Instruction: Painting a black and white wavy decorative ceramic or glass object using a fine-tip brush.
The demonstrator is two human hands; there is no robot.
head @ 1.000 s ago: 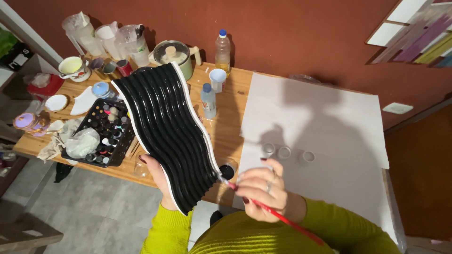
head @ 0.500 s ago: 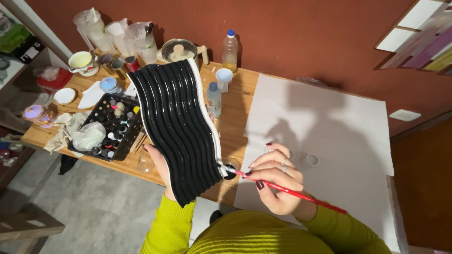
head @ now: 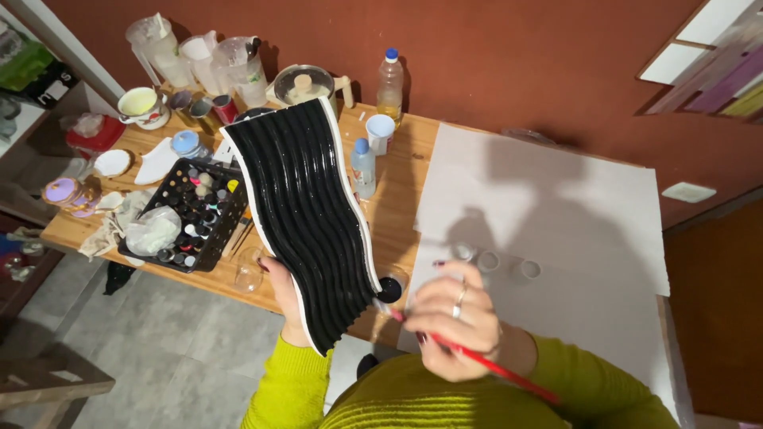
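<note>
My left hand (head: 284,295) holds a wavy, ribbed panel (head: 306,214) from underneath, near its lower end. The panel is glossy black with a white edge, and it is lifted tilted above the wooden table (head: 393,199). My right hand (head: 453,319) grips a thin red-handled paintbrush (head: 469,356). The brush tip touches the panel's white lower right edge. Just beside the tip, a small round pot of black paint (head: 389,288) sits on the table.
A black crate of small paint bottles (head: 187,216) stands at the left, with plastic jugs (head: 199,59), cups, a pot and two bottles (head: 388,79) behind. A large white sheet (head: 556,206) covers the right side, with three small clear cups (head: 489,260) on it.
My right hand turned so that its back faces up, and the brush handle swung downward. The brush tip stayed at the panel's lower right edge. The panel shifted only slightly.
</note>
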